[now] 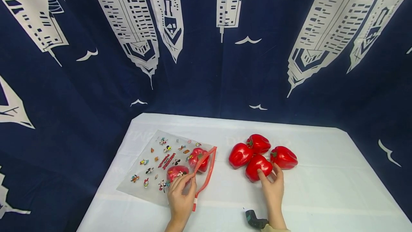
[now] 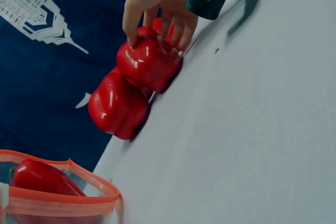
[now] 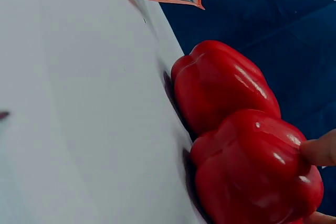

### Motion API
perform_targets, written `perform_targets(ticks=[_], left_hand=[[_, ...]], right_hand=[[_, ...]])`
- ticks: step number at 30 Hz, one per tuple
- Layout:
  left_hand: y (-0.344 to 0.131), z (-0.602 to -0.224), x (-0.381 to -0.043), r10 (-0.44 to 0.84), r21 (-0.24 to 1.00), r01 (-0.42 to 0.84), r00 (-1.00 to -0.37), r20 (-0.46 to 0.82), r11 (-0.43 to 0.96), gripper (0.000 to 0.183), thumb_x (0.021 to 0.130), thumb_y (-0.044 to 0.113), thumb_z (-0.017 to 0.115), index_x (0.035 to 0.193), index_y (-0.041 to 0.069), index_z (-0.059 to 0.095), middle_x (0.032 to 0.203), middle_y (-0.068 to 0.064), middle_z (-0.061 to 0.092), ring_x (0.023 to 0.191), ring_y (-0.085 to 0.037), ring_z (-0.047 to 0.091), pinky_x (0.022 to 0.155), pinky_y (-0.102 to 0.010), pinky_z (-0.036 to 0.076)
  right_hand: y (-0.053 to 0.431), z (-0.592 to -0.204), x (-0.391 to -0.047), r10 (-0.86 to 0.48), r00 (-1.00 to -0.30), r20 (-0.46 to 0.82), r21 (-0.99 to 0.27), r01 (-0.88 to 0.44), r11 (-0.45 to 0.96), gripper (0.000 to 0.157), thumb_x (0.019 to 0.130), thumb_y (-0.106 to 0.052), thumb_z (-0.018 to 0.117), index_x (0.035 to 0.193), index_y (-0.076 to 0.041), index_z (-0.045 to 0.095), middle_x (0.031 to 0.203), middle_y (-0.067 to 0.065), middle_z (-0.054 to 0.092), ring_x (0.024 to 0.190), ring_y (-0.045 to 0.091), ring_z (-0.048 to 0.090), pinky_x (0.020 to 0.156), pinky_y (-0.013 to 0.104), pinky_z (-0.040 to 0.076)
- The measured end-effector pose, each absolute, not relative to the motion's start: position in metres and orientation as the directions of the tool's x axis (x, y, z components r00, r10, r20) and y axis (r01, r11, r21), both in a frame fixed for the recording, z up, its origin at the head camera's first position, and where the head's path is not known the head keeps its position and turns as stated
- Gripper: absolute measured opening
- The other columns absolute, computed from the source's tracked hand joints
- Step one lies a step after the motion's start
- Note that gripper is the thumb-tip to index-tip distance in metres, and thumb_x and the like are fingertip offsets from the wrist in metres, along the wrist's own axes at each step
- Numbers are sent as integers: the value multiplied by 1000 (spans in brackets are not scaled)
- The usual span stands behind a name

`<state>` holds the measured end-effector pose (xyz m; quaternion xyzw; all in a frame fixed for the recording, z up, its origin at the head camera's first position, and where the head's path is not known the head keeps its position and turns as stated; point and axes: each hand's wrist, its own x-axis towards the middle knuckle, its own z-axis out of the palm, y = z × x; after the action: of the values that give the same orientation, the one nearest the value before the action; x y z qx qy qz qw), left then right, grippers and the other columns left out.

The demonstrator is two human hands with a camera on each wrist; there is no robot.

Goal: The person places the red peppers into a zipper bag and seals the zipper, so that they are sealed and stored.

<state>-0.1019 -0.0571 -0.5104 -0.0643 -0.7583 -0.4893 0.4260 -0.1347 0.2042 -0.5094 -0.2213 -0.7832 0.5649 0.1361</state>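
My left hand pinches the orange zip edge of a clear plastic zip bag printed with cartoon figures. Two red bell peppers lie inside it: one by the parted mouth, another deeper in. To the right, my right hand grips the nearest bell pepper of a cluster, thumb on its near side and fingers at its right. In the right wrist view only fingertips show against that pepper. The left hand is out of sight in the left wrist view.
Three more red bell peppers touch or sit close to the gripped one: left, behind and right. A dark device is at the right wrist. The white table meets a navy printed cloth behind.
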Motion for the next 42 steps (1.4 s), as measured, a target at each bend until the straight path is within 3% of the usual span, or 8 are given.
perform_targets(ticks=[3,10,20,27,42], left_hand=[[-57,-510,-102,-323,690,510,-631,706,513,24,70,-9,73,89,5,73,88,-7,71,80,-23,62,78,-18,42],[-58,-509,-103,-319,672,520,-612,724,527,26,68,-10,73,89,6,73,88,-4,71,80,-20,63,77,-20,43],[-59,-509,-104,-317,650,541,-585,747,533,28,67,-10,74,89,8,73,90,-2,71,79,-19,63,74,-23,44],[-58,-509,-103,-321,672,520,-610,724,527,26,68,-9,74,90,7,73,89,-5,71,80,-21,62,75,-21,44],[-58,-507,-104,-312,643,547,-579,753,537,28,68,-8,74,90,9,73,90,-1,71,80,-18,63,74,-25,44]], right_hand=[[205,-508,-133,479,-876,-57,-943,206,263,70,88,-24,63,143,-1,27,143,24,33,125,43,36,94,56,39],[203,-505,-131,496,-866,-66,-942,218,255,65,85,-20,67,135,4,31,137,25,36,125,43,35,96,58,37],[192,-501,-125,464,-885,-29,-940,182,290,65,79,-10,71,128,4,32,134,25,36,123,46,36,89,55,42],[185,-499,-120,409,-912,-8,-955,129,268,68,77,-9,74,128,1,31,134,22,36,120,46,42,86,51,44],[184,-539,-128,331,-940,83,-956,18,292,81,69,-29,83,133,-13,35,135,9,39,122,36,43,89,48,45]])
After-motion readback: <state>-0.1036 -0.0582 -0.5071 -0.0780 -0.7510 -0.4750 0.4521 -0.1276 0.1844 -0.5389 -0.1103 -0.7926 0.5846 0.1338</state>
